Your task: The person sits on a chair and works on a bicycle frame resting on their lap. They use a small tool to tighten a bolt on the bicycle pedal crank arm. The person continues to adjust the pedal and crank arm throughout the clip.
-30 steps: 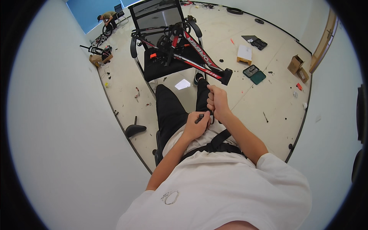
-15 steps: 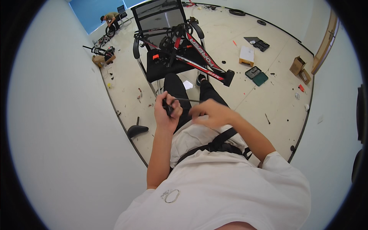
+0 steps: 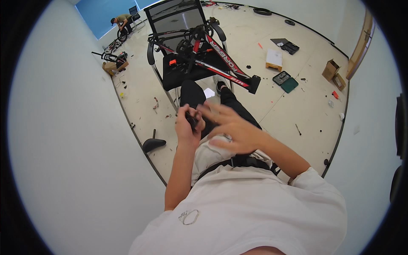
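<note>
My left hand (image 3: 187, 125) is closed around a small black part (image 3: 191, 121) above my lap; its exact kind is hidden by the fingers. Close beside it on the right, my right hand (image 3: 236, 129) has its fingers spread and smeared by motion, with nothing visible in them. Beyond my knees, a red, black and white bicycle frame (image 3: 221, 70) lies across the seat of a black mesh-backed chair (image 3: 173, 76). An orange-red item (image 3: 172, 62) rests on that seat too.
On the floor at left lies a bicycle saddle (image 3: 154, 144). At right are a green tool case (image 3: 290, 84), a black case (image 3: 289, 47), a white-topped box (image 3: 274, 59) and a cardboard box (image 3: 330, 70). A person (image 3: 122, 21) bends over a wheel far left.
My right hand has moved up and spread its fingers near the left hand. The thin dark rod that stuck out between the hands no longer shows. My left hand keeps the black part.
</note>
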A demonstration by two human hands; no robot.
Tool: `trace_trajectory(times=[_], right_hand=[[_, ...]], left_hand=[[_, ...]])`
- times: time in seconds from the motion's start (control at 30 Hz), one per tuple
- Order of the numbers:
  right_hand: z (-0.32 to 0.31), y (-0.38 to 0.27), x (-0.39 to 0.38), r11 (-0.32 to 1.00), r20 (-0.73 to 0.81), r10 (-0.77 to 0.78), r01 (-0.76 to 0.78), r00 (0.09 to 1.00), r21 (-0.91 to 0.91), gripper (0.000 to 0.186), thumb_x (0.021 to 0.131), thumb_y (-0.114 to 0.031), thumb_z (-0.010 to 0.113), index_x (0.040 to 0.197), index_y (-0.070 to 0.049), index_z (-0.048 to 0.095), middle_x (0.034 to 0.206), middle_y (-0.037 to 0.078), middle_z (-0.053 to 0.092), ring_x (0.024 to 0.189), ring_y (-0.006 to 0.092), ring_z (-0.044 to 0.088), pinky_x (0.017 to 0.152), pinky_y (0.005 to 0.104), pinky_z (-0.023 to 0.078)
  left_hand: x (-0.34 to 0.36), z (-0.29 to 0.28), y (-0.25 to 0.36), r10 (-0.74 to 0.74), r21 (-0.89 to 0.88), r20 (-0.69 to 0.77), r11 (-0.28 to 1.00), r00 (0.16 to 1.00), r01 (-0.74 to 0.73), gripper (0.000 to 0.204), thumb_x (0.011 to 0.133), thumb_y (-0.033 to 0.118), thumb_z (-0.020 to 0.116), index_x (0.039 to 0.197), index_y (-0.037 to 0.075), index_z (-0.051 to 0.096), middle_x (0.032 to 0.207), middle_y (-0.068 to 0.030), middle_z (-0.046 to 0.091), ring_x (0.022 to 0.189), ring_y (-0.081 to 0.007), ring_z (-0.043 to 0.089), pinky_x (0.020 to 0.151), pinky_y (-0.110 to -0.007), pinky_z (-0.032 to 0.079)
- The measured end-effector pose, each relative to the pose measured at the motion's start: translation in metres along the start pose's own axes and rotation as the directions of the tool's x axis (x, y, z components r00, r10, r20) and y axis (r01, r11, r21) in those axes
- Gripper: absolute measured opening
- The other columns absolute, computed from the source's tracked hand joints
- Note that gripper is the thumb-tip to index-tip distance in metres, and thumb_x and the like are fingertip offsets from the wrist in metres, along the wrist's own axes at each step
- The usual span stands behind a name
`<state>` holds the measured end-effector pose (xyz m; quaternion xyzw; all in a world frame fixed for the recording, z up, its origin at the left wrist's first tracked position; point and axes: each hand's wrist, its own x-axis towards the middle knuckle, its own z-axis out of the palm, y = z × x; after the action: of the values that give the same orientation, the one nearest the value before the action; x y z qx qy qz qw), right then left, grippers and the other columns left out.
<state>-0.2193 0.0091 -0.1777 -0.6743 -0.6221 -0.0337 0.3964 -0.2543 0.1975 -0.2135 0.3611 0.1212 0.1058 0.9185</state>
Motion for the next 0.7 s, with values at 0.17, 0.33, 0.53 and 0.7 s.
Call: trace_trajectory(times=[0.17,0.33,0.53,0.7], right_hand=[[-0.003,0.098,-0.007,0.973,-0.035,0.183,-0.187,0.982,-0.136,0.047,0.095,-0.041,0.043,0.129,-0.012,0.056,0.151,0.021,0.026,0.142,0.0342,0.022,0.113,0.0468,0.017],[-0.037,0.052,0.029,0.796,0.057,0.215,-0.209,0.975,0.568,0.066,0.098,-0.046,0.031,0.151,-0.01,0.012,0.152,0.02,0.025,0.137,0.0223,0.032,0.111,0.0428,0.024],[-0.021,0.024,-0.005,0.997,0.26,0.024,-0.043,0.965,0.068,0.053,0.099,-0.043,0.029,0.129,-0.009,0.057,0.156,0.018,0.012,0.142,0.0356,0.018,0.111,0.0442,0.024],[-0.011,0.071,0.005,0.892,0.109,0.37,-0.386,0.923,0.234,0.068,0.096,-0.057,0.013,0.142,-0.008,0.024,0.145,0.016,0.033,0.143,0.0332,0.014,0.115,0.0428,0.008]], left_hand=[[-0.013,0.023,0.002,0.103,0.135,0.15,0.983,0.983,-0.124,0.039,0.094,0.03,0.047,0.061,0.01,0.042,0.059,-0.0063,0.049,0.039,-0.0121,0.036,0.04,-0.026,0.032],[-0.016,0.018,-0.062,0.125,0.569,0.246,0.785,0.961,-0.247,0.041,0.094,0.028,0.05,0.059,0.007,0.048,0.056,-0.0048,0.05,0.043,-0.0113,0.045,0.036,-0.025,0.029],[0.0,0.012,-0.015,0.078,0.233,-0.036,0.97,0.996,-0.068,0.037,0.091,0.03,0.053,0.062,0.008,0.048,0.06,-0.005,0.05,0.041,-0.0117,0.041,0.035,-0.025,0.027],[-0.019,0.026,-0.018,0.12,0.316,0.067,0.939,0.991,-0.135,0.043,0.091,0.03,0.053,0.057,0.007,0.044,0.057,-0.0097,0.051,0.039,-0.0133,0.04,0.035,-0.026,0.028]])
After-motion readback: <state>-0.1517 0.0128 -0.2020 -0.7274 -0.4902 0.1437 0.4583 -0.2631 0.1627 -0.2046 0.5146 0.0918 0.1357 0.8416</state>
